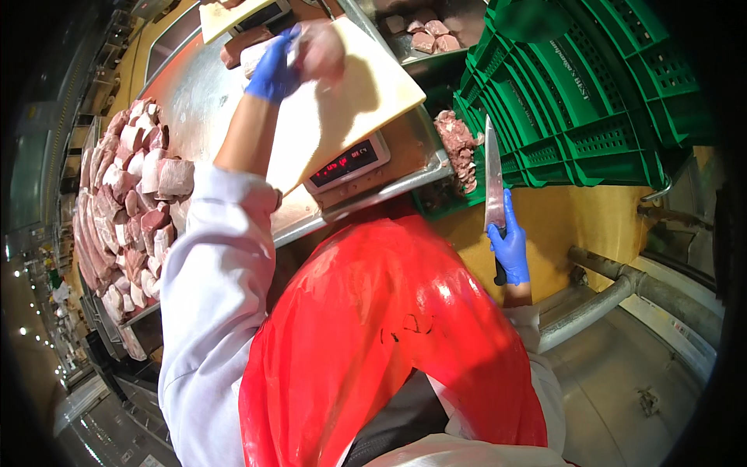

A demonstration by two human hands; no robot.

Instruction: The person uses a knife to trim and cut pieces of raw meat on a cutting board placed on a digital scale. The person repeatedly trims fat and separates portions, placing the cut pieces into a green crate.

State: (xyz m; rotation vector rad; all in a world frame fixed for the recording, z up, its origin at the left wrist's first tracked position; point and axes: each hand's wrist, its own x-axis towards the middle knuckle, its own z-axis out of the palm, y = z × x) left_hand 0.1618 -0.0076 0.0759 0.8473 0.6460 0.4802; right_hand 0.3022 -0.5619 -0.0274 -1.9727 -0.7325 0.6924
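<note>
My left hand (274, 76), in a blue glove, reaches over the white cutting board (381, 86) at the top. Its fingers close on a piece of pale pink meat (322, 53), which is smeared by motion. Just left of this hand lies another cut of meat (254, 57). At the right, away from the board, my right hand (510, 253), also blue-gloved, grips a knife (494, 175) by its dark handle, the long blade pointing up and away from me. Under the board's near edge sits a scale (346, 167) with a red lit display.
A big heap of meat pieces (132, 202) covers the table's left side. Green plastic crates (576, 101) stand at the right, beside a green bin of meat trimmings (459, 148). Several cut pieces (434, 36) sit in a metal tray at the top. Metal pipes (591, 307) run at lower right.
</note>
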